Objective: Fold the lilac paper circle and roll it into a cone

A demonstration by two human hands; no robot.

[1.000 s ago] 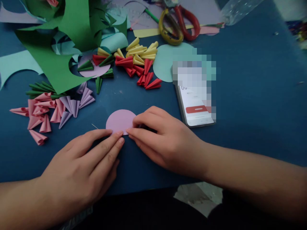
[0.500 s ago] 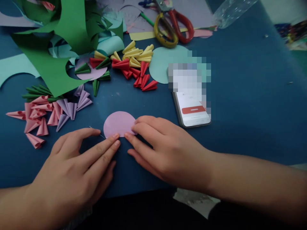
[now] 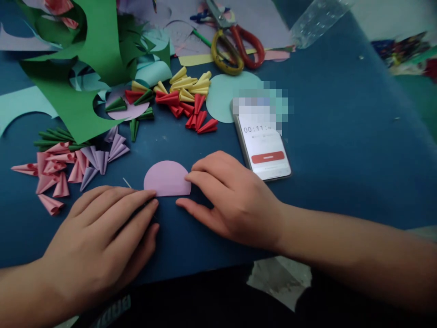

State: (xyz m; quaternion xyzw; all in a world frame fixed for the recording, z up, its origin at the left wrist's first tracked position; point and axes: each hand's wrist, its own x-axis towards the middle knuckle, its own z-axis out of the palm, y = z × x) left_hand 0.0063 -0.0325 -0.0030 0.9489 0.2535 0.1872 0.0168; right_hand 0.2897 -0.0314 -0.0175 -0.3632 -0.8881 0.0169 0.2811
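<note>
Both hands lie flat on the blue table (image 3: pixel 341 136), fingers spread and gripping nothing. Left hand (image 3: pixel 102 237) presses its fingertips against the lower left corner of the folded lilac half-circle (image 3: pixel 166 178); right hand (image 3: pixel 232 200) touches the lower right corner with its fingers, thumb stretched along the table below the fold. That half-circle sits between the two hands — its straight folded edge runs left to right nearest the person, its curved side pointing away. Just right of it lies a phone (image 3: pixel 264 148); beyond it, red and yellow paper cones (image 3: pixel 186 98); to its left, pink and lilac cones (image 3: pixel 68 166). Scissors (image 3: pixel 235 48) lie farther beyond.
</note>
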